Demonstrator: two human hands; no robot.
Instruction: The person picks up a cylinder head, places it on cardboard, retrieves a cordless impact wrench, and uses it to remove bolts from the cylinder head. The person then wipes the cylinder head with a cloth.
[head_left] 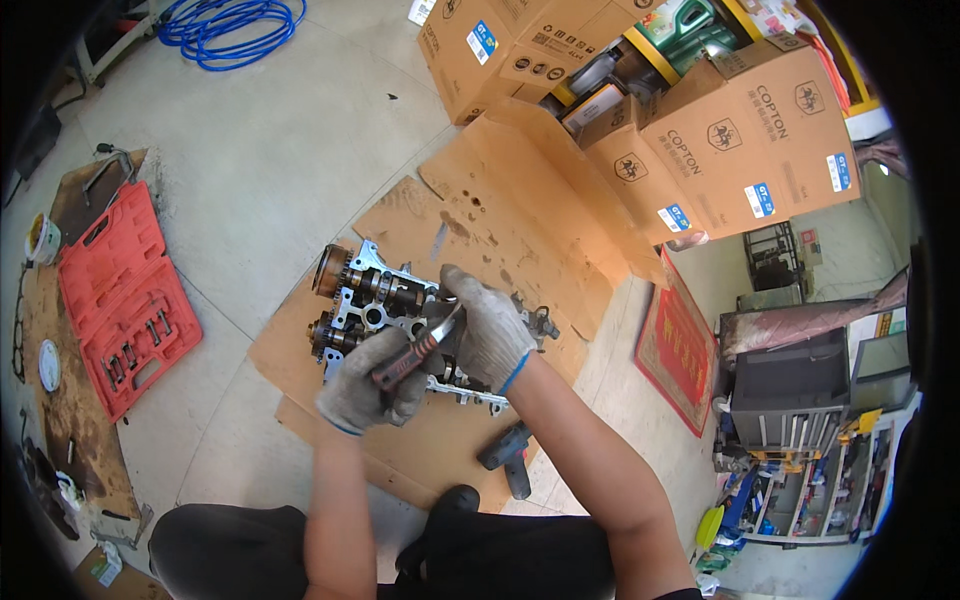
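Note:
My left hand [362, 388], in a grey work glove, is closed around a hand tool with a black-and-red handle [410, 360]. The tool's metal end points up and right toward my right hand; its exact kind is partly hidden. My right hand [490, 328], gloved too, has its fingers curled at that metal end, and I cannot make out what they grip. Beneath both hands an engine cylinder head [372, 318] lies on flattened cardboard [440, 440]. Its camshafts and round gears [332, 272] show at the left end; my hands cover much of its middle.
A black cordless driver [508, 458] lies on the cardboard near my knees. To the left is an open red tool case [130, 300] with metal pieces. Cardboard boxes [740, 140] stand at the far right, a red mat [680, 345] below them. A blue hose [230, 35] is coiled far left.

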